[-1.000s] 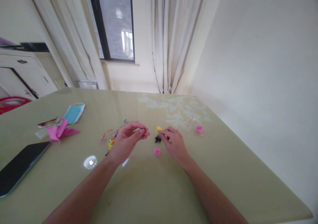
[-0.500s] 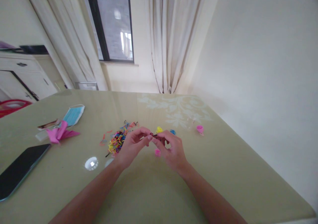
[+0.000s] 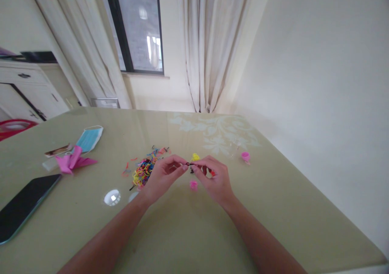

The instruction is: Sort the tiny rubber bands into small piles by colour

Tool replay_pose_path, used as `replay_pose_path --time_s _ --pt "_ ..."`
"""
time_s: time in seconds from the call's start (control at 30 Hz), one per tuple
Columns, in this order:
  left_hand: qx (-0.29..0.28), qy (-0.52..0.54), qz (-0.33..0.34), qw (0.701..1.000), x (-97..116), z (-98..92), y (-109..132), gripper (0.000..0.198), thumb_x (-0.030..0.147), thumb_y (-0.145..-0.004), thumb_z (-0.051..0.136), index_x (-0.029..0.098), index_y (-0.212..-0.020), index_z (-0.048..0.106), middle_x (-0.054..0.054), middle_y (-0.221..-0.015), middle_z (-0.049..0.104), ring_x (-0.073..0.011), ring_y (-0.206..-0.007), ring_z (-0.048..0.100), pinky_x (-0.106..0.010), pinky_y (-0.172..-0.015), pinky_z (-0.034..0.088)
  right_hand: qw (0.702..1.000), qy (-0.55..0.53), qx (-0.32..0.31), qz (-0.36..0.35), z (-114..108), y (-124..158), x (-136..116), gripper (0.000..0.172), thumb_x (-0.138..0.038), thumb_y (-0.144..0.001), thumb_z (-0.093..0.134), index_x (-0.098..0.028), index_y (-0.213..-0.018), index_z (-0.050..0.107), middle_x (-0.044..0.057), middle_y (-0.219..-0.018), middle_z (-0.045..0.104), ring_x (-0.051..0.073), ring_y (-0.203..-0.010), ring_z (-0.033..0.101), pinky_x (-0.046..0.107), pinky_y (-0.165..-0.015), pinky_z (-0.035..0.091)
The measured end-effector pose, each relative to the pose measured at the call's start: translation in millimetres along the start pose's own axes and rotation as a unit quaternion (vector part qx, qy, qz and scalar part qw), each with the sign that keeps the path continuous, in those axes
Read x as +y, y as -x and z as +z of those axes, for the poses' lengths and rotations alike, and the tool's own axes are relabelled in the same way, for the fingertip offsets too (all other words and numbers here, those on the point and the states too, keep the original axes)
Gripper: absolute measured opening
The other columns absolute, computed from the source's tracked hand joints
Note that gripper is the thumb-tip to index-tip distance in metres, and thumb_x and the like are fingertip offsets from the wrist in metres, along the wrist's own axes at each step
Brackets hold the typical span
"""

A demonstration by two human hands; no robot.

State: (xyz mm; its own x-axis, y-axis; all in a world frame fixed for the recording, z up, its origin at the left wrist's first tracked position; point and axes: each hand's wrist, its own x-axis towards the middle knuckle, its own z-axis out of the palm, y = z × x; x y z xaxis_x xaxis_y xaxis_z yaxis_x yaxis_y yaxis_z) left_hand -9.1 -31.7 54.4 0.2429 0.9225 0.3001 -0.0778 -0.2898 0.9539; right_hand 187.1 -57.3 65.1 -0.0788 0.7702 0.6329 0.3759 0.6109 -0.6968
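My left hand (image 3: 164,176) and my right hand (image 3: 214,178) meet over the middle of a pale green table (image 3: 188,233). Both pinch a small black rubber band (image 3: 189,164) stretched between their fingertips. A heap of many-coloured small rubber bands (image 3: 144,169) lies just left of my left hand. Close behind my hands sits a small yellow pile of bands (image 3: 195,157), and below them a small pink pile (image 3: 193,185). Something red shows under my right hand's fingers; I cannot make it out.
A black phone (image 3: 26,207) lies at the left edge, with pink folded paper (image 3: 71,161), a blue face mask (image 3: 90,138) and a small packet behind it. A pink cap (image 3: 245,156) sits at the right. A white wall borders the table's right side.
My right hand left the tabletop and came to my left hand. Both hands now pinch a black band between them, which has been drawn out slightly.
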Motion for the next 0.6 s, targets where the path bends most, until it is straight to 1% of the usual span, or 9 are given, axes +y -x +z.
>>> replay_pose_path --time_s 0.07,0.17,0.23,0.27,0.33,0.4,0.47,0.53,0.6 --pt "0.009 -0.020 -0.005 1.000 0.4 -2.4 -2.2 0.027 0.043 -0.084 0.083 0.020 -0.096 0.081 -0.004 -0.081 0.076 -0.0151 -0.072 0.065 -0.026 -0.068 0.053 1.000 0.011 -0.002 0.009 -2.1 -1.1 4.3 0.011 -0.021 -0.092 0.073 -0.023 -0.094 0.084 0.001 -0.075 0.071 0.015 -0.063 0.059 0.028 -0.062 0.048" --pt "0.072 -0.077 -0.009 0.994 -3.0 -13.2 -7.7 0.028 0.047 -0.086 0.079 0.022 -0.099 0.081 -0.004 -0.083 0.077 -0.0155 -0.071 0.064 -0.026 -0.066 0.050 0.996 0.069 -0.045 0.040 -5.0 -3.2 17.4 0.012 -0.022 -0.093 0.074 -0.023 -0.096 0.085 0.003 -0.080 0.074 0.015 -0.064 0.061 0.028 -0.063 0.049" --pt "0.116 -0.154 -0.015 0.981 -8.7 -25.1 -11.3 0.027 0.047 -0.089 0.074 0.023 -0.097 0.081 -0.005 -0.087 0.078 -0.0169 -0.070 0.064 -0.028 -0.066 0.050 0.985 0.135 -0.089 0.061 -5.8 -3.9 29.8 0.013 -0.021 -0.093 0.074 -0.024 -0.095 0.086 0.003 -0.081 0.075 0.015 -0.062 0.061 0.028 -0.063 0.048" --pt "0.123 -0.209 -0.019 0.970 -12.1 -31.5 -12.5 0.025 0.045 -0.090 0.071 0.023 -0.098 0.081 -0.005 -0.088 0.078 -0.0182 -0.069 0.064 -0.031 -0.067 0.051 0.977 0.168 -0.108 0.068 -5.8 -3.8 36.1 0.014 -0.021 -0.093 0.073 -0.025 -0.094 0.086 0.003 -0.080 0.075 0.014 -0.061 0.061 0.029 -0.063 0.047" --pt "0.111 -0.355 -0.005 0.928 -18.6 -42.9 -13.5 0.019 0.035 -0.092 0.067 0.024 -0.098 0.081 -0.007 -0.094 0.079 -0.0228 -0.077 0.066 -0.037 -0.077 0.052 0.965 0.216 -0.130 0.071 -5.3 -2.8 47.3 0.016 -0.021 -0.094 0.072 -0.027 -0.094 0.087 0.003 -0.080 0.076 0.014 -0.060 0.061 0.029 -0.064 0.047" --pt "0.085 -0.492 -0.003 0.866 -23.6 -49.8 -12.4 0.019 0.028 -0.094 0.063 0.025 -0.101 0.081 -0.010 -0.103 0.079 -0.0292 -0.094 0.068 -0.043 -0.089 0.051 0.959 0.239 -0.140 0.068 -4.7 -1.3 54.8 0.017 -0.021 -0.095 0.072 -0.028 -0.095 0.088 0.003 -0.081 0.076 0.015 -0.060 0.061 0.029 -0.065 0.048" --pt "0.056 -0.575 -0.020 0.816 -26.7 -51.2 -10.4 0.022 0.028 -0.096 0.061 0.025 -0.105 0.080 -0.012 -0.111 0.077 -0.0341 -0.108 0.067 -0.047 -0.095 0.048 0.956 0.247 -0.142 0.067 -4.7 0.0 58.1 0.017 -0.023 -0.095 0.072 -0.030 -0.095 0.088 0.003 -0.080 0.076 0.016 -0.061 0.062 0.030 -0.065 0.048" --pt "0.024 -0.607 -0.036 0.794 -28.6 -48.4 -8.9 0.023 0.031 -0.097 0.060 0.024 -0.108 0.080 -0.013 -0.117 0.076 -0.0361 -0.116 0.065 -0.049 -0.097 0.047 0.957 0.247 -0.136 0.069 -5.2 0.4 58.3 0.017 -0.024 -0.095 0.072 -0.030 -0.095 0.088 0.003 -0.080 0.076 0.016 -0.061 0.062 0.030 -0.064 0.047" --pt "0.001 -0.618 -0.039 0.786 -29.8 -44.1 -8.9 0.022 0.032 -0.098 0.060 0.024 -0.104 0.080 -0.012 -0.119 0.076 -0.0368 -0.119 0.064 -0.050 -0.098 0.046 0.959 0.242 -0.128 0.070 -6.1 0.0 57.0 0.018 -0.023 -0.096 0.071 -0.029 -0.094 0.087 0.003 -0.082 0.076 0.016 -0.062 0.062 0.029 -0.065 0.047"
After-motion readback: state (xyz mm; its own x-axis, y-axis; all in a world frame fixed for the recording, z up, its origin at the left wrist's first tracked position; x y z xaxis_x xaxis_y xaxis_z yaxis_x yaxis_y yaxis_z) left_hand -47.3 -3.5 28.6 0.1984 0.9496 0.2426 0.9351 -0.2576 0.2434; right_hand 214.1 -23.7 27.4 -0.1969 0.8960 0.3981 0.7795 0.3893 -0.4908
